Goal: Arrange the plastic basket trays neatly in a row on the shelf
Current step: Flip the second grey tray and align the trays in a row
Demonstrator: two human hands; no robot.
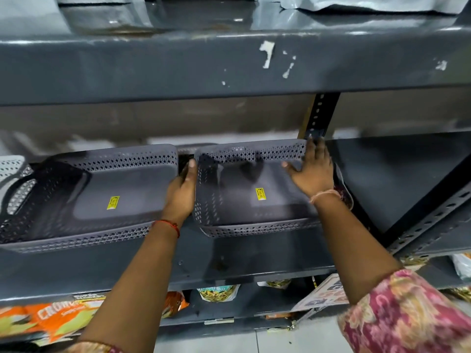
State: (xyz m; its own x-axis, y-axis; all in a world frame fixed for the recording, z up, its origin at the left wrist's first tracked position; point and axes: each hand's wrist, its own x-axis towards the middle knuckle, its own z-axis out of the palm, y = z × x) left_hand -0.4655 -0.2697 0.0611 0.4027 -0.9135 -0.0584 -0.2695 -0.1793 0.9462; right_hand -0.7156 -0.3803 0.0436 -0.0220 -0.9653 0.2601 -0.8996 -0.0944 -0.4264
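Pale grey perforated plastic basket point(11, 171) at far left edge of dark grey metal shelf point(254, 261). Just beside it, dark grey perforated plastic basket tray with yellow sticker point(102, 194). Left hand point(182, 191) in gap between trays, fingers curled on left wall of second dark grey perforated basket tray point(254, 194). Right hand point(312, 171) on its right rim, fingers spread, released.

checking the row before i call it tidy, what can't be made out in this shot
All in the head view:
- Yellow price stickers: print too small to read.
- Right side of the right tray: covered by the right hand, so its grip there is unclear.
- Gap between the trays: the left hand hides it.
- Left tray: its left end runs off the frame edge.
- Snack packets below: blurred, partly behind the arms.
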